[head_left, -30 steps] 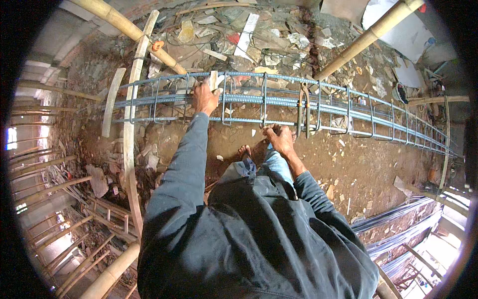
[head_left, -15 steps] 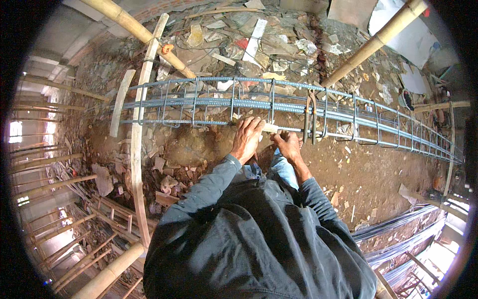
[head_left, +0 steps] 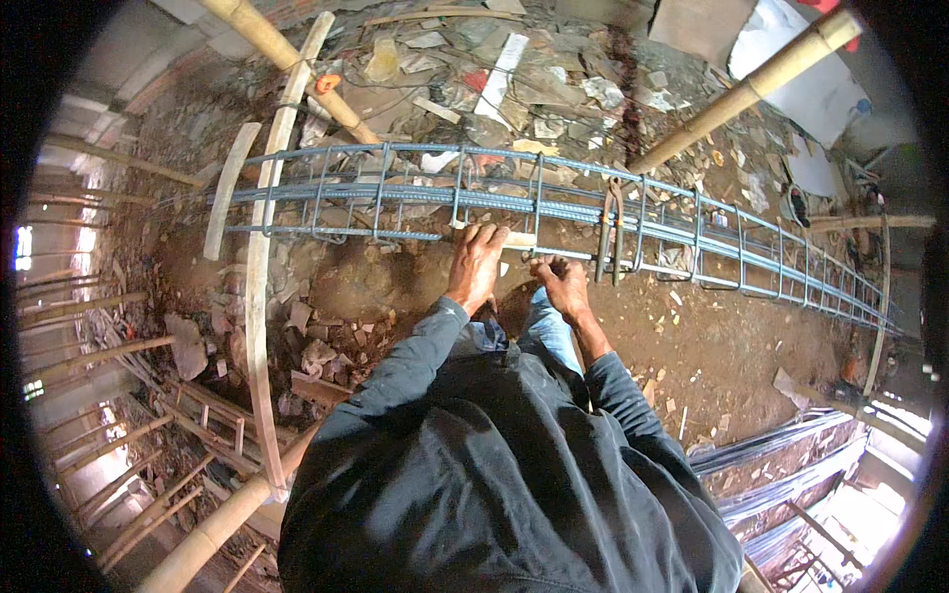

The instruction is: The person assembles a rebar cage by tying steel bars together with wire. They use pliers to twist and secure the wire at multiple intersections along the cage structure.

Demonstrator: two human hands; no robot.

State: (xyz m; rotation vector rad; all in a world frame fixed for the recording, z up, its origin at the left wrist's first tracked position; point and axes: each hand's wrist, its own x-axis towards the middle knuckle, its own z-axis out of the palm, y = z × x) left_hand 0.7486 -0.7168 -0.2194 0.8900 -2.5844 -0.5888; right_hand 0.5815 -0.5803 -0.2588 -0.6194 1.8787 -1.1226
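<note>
A long cage of blue-grey steel bars with square stirrups (head_left: 540, 188) spans the space in front of me. My left hand (head_left: 476, 265) is closed at its near bar, gripping a short pale strip (head_left: 519, 240) that sticks out to the right of the fingers. Just right of it, my right hand (head_left: 563, 285) is closed in a pinch below the strip's end, beside the near bar; what those fingers hold is hidden. Pincers with brown handles (head_left: 611, 232) hang over the cage bars, to the right of my right hand.
Wooden rails (head_left: 259, 296) at the left cross the cage's end. Bamboo poles (head_left: 741, 94) slant in from both far corners. Rubble and broken boards (head_left: 504, 79) cover the ground beyond. Bundles of steel bars (head_left: 781, 450) lie at the lower right. Bamboo scaffolding (head_left: 109, 346) stands far left.
My left hand has shifted slightly left along the near bar, and the pale strip's free end now sits farther above my right fingers. The whole view has shifted a little.
</note>
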